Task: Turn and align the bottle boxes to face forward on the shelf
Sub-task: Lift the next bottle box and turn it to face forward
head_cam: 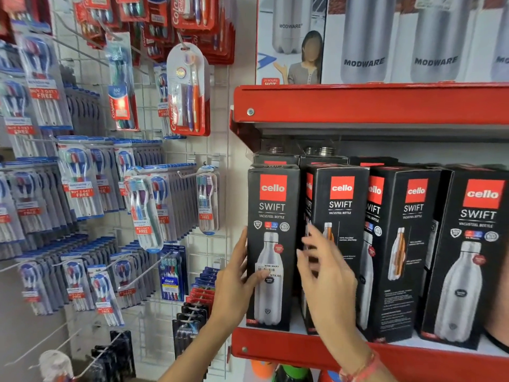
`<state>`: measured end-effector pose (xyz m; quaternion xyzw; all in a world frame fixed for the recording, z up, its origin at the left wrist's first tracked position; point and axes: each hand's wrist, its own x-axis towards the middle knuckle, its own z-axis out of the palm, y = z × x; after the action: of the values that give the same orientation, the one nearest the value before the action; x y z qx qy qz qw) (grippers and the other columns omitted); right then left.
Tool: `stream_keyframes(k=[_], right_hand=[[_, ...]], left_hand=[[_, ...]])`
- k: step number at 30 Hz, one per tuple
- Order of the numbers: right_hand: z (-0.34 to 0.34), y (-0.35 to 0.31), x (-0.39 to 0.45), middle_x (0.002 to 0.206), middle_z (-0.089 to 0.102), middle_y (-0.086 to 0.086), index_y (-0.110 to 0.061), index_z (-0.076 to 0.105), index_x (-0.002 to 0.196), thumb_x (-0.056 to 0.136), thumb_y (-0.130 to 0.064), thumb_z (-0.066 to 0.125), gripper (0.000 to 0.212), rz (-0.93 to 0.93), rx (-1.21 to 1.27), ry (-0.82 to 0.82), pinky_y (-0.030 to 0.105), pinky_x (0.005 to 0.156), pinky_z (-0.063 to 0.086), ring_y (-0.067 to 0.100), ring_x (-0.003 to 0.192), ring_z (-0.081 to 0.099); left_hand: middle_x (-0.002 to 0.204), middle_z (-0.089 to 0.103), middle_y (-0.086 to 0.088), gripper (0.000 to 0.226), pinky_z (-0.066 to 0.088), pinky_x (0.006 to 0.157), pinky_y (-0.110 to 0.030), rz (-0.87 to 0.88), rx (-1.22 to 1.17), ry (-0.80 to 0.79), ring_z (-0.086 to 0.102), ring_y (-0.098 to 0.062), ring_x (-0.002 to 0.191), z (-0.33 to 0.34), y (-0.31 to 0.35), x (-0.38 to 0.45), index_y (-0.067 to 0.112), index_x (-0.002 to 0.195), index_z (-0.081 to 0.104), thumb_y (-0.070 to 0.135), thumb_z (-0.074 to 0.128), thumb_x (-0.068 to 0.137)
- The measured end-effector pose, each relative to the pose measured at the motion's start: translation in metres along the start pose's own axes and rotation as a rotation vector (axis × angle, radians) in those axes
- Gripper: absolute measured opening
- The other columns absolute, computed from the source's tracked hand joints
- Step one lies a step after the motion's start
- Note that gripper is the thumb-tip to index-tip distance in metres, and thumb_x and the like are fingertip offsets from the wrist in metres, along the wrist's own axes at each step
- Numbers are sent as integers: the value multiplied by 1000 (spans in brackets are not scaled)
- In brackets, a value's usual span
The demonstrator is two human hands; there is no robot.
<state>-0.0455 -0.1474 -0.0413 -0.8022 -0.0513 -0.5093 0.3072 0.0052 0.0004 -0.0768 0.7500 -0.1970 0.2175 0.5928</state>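
Several black Cello Swift bottle boxes stand in a row on the red shelf (pixel 289 351). The leftmost box (pixel 272 205) faces forward. My left hand (pixel 237 279) grips its left edge, with the thumb across its front. The second box (pixel 340 205) stands turned, showing a side panel and its left face. My right hand (pixel 325 274) hovers in front of that box, fingers spread and blurred, holding nothing. The third box (pixel 405 244) is also turned at an angle. The fourth box (pixel 473 257) faces roughly forward.
More boxes (pixel 322 158) stand behind the front row. A red upper shelf (pixel 371 106) carries Modware bottle boxes (pixel 366 45). Left of the shelf a wire grid wall holds hanging toothbrush packs (pixel 190 89) on hooks that jut out.
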Motion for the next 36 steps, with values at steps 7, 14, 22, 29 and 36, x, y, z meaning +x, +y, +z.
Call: stream_keyframes(k=[7,14,22,29,36], right_hand=[[-4,21,-3,148,20,27,-17,0,150,74,-47,67,106,248,-379,-140,52,94,47,45,122,39],[-21,28,-3,144,21,29,-37,-16,146,81,-46,61,101,171,-274,-221,44,80,53,45,116,48],[-83,25,7,150,12,21,-48,-20,141,79,-53,60,102,31,-27,-219,41,86,52,36,129,40],[-131,46,17,147,13,-30,-64,-14,134,73,-55,63,99,84,476,-512,48,116,25,0,143,-1],[-117,56,38,152,6,-35,-51,-13,141,92,-8,53,93,103,688,-712,2,107,12,-24,133,10]], left_hand=[[136,43,16,74,41,107,-33,125,175,234,41,-7,130,9,20,-3,36,138,33,24,74,78],[128,35,14,60,29,102,-5,293,271,377,31,5,125,25,52,-11,27,134,42,20,71,82],[121,59,6,58,49,97,-23,196,92,111,56,-3,114,37,82,-18,25,130,49,28,73,78],[108,74,11,49,54,87,-22,-9,-1,-295,67,-8,103,38,102,-36,43,121,52,33,70,77],[134,60,6,71,50,98,-24,37,-87,-211,58,-11,120,54,107,-35,28,144,33,6,65,84]])
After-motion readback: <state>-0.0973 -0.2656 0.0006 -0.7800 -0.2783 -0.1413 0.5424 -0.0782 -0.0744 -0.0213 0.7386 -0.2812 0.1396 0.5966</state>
